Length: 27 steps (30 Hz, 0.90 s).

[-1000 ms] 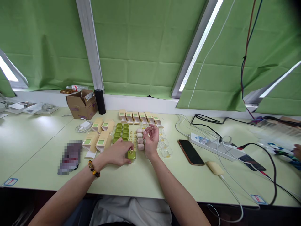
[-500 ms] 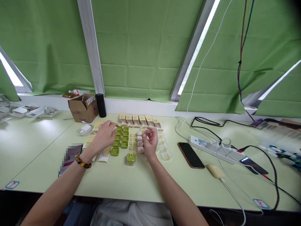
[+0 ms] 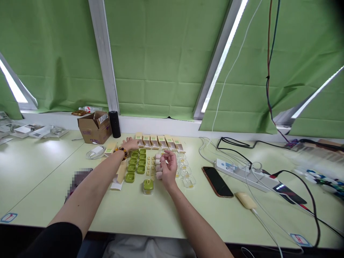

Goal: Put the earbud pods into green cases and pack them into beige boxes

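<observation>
My left hand (image 3: 130,144) reaches to the left end of a back row of small cream cartons with open fronts (image 3: 146,141). Its fingers look stretched out beside the end carton (image 3: 139,139); I cannot tell whether they touch it. My right hand (image 3: 169,168) hovers over the small pale rolls (image 3: 159,175), fingers loosely curled and apart, nothing seen in them. Between the hands lie two columns of green square lids or cups (image 3: 131,167) and small yellow pieces (image 3: 148,162). Clear containers (image 3: 189,181) stand to the right. One container with a green lid (image 3: 148,186) is at the front.
More cartons (image 3: 117,183) lie under my left forearm. A cardboard box (image 3: 95,128) and a black cylinder (image 3: 114,124) stand at the back left. On the right are a phone (image 3: 217,182), a power strip (image 3: 242,173), a cream oblong device (image 3: 245,200) and tangled cables.
My left hand has moved forward and slightly right, from beside the green pieces to the back row of cartons. My right hand stays over the rolls, almost unchanged. The view has shifted slightly.
</observation>
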Tool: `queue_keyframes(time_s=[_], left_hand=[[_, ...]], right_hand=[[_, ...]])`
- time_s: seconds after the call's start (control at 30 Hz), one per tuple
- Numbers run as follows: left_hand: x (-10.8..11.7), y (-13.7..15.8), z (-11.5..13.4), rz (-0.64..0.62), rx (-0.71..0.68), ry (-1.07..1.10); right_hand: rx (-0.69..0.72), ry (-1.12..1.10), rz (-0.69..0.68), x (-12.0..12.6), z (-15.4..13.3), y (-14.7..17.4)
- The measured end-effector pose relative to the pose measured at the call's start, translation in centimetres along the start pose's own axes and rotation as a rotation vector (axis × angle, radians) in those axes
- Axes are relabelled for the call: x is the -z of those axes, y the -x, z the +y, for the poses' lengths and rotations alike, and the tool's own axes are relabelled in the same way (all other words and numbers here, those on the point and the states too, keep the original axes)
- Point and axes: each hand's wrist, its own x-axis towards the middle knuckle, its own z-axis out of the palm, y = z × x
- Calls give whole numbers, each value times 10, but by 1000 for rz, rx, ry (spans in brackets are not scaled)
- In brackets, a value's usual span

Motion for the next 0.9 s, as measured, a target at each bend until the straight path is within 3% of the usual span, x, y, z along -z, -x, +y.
queue_keyframes(time_s=[0.3,0.5,0.7,0.8,0.9], left_hand=[[-15,-13,10,47,8,-12],[0,-2,10,179,7,-16],[16,55,22,470,-54,-59],[12,100,35,740,-192,-116],[0,141,47,847,-297,-113]], right_hand=[[-2,30,-4,-1,-2,1],[-13,22,0,-2,-2,1],[-20,41,-42,-2,1,-1],[-46,25,-93,-3,2,-3],[-84,-21,-133,-6,2,-4]])
